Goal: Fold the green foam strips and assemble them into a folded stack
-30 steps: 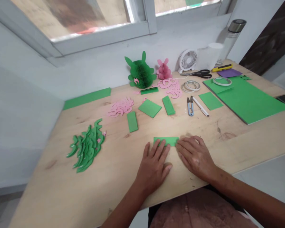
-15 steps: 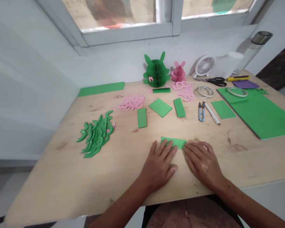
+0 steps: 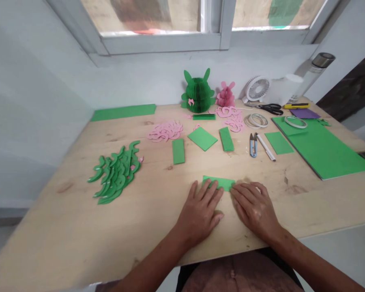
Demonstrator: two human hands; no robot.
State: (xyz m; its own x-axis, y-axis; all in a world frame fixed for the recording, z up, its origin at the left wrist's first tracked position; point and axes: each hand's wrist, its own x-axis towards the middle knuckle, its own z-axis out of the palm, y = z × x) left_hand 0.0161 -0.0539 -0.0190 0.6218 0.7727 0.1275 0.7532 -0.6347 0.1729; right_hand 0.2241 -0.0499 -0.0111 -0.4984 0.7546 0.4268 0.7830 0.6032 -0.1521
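A small green paper strip [image 3: 220,183] lies on the wooden table in front of me. My left hand [image 3: 200,213] rests flat with fingers spread, its fingertips on the strip's left and middle part. Beside it my right hand [image 3: 257,209] lies palm down at the strip's right end, fingers stretched out and touching that end. Beyond the hands are a green rectangle [image 3: 179,151], a green square [image 3: 202,138] turned cornerwise and another narrow green piece [image 3: 226,139].
Green cutouts [image 3: 117,172] lie left, pink cutouts [image 3: 166,131] behind them. Green [image 3: 198,95] and pink [image 3: 226,95] paper figures stand by the wall. Snips [image 3: 253,145], a white pen [image 3: 265,147], tape rolls [image 3: 258,120], scissors [image 3: 272,108] and green sheets [image 3: 325,150] are on the right.
The whole view has shifted slightly, so the table items appear a little further left. Both hands keep nearly the same place on the green strip.
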